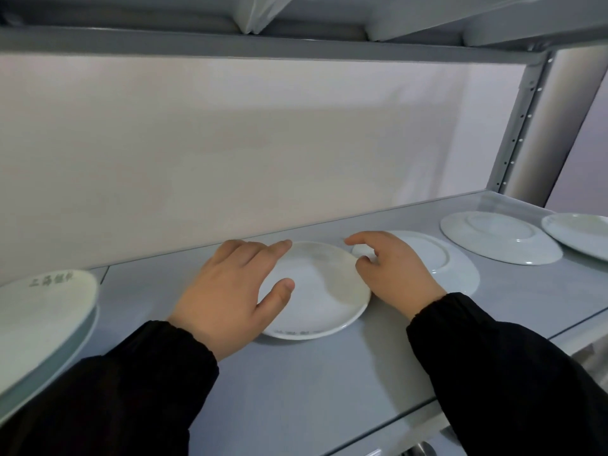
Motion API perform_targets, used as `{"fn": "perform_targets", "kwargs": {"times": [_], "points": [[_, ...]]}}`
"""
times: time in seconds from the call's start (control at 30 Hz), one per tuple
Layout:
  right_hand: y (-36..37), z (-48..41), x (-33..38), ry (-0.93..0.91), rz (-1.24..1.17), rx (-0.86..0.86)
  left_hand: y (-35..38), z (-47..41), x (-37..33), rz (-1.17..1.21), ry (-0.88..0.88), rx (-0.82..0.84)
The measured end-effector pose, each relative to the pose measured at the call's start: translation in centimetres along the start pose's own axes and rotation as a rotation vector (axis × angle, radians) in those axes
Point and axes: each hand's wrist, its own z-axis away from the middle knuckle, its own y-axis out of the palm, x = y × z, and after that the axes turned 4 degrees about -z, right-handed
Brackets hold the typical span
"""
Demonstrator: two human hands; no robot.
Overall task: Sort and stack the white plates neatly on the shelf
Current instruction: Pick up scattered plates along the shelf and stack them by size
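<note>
A white plate (324, 291) lies right side up in the middle of the grey shelf (296, 383). My left hand (230, 291) rests on its left rim, fingers spread, thumb on the plate's face. My right hand (391, 268) touches its right rim with curled fingers. Just behind my right hand an upside-down white plate (450, 261) lies flat. Farther right lie another upside-down plate (500, 236) and a plate (579, 233) cut off by the frame edge. At the far left sits a stack of plates (42, 320) with green lettering.
A pale wall closes the back of the shelf. A grey upper shelf (263, 44) hangs overhead. A perforated metal post (519, 126) stands at the back right corner. The shelf's front edge runs low on the right.
</note>
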Motion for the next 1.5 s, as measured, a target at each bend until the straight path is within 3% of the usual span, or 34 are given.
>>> {"fn": "perform_targets", "kwargs": {"times": [0.17, 0.4, 0.57, 0.93, 1.23, 1.5], "points": [[-1.0, 0.7, -0.4, -0.013, 0.086, -0.033, -0.2, 0.1, -0.1, -0.023, 0.017, 0.024], [-2.2, 1.0, -0.4, 0.150, 0.192, 0.062, -0.3, 0.1, -0.1, -0.014, 0.011, 0.024], [-2.9, 2.1, -0.6, 0.169, 0.438, 0.157, -0.3, 0.1, -0.1, -0.005, 0.021, 0.034], [-7.3, 6.6, 0.2, 0.105, 0.537, 0.300, -0.3, 0.0, -0.3, -0.012, 0.025, 0.043], [-11.0, 10.7, 1.4, -0.093, 0.600, 0.396, -0.1, 0.0, -0.6, -0.017, 0.044, 0.062], [-11.3, 13.4, 1.1, -0.160, 0.668, 0.474, -0.3, 0.0, -0.9, -0.002, 0.052, 0.058]]}}
